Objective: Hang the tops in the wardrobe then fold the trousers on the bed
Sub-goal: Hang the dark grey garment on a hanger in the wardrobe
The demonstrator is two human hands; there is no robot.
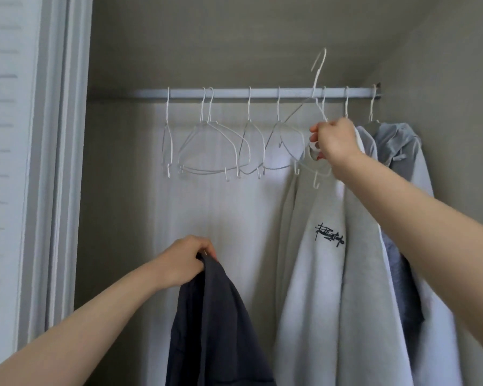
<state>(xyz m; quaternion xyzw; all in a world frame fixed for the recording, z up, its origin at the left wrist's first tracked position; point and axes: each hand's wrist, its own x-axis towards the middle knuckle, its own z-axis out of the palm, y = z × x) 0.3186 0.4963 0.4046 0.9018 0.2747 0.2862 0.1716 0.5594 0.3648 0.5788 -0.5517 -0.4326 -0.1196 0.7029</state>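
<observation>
- Both forearms are cut off by the lower frame edge; no more of the person is seen.
- The dark top (215, 324) is gripped at its upper edge by the left hand (183, 260), fingers curled over a bunched fold; the garment hangs down at lower centre and its lower part is cut off by the bottom edge, so its shape cannot be told.
- Farther in and to the right, a loose white hanger (317, 87) is held by the right hand (335, 144), lifted and tilted, its hook above the rail (234, 93) and apart from it. The fingers are curled round the wire; the fingertips are mostly hidden behind the hand.
- A pale grey sweatshirt (318, 274) with a black script print hangs just beside that hand; its hanger is hidden by the hand.
- Two more grey garments (402, 151) are hung at the far right, overlapping, their outlines hard to separate.
- Empty hangers (207, 146) are crowded on the rail's left and middle, their wires crossing.
- Open space is seen below these hangers, in front of the pale back panel (201, 207).
- The wardrobe's door frame (59, 162) bounds the left side.
</observation>
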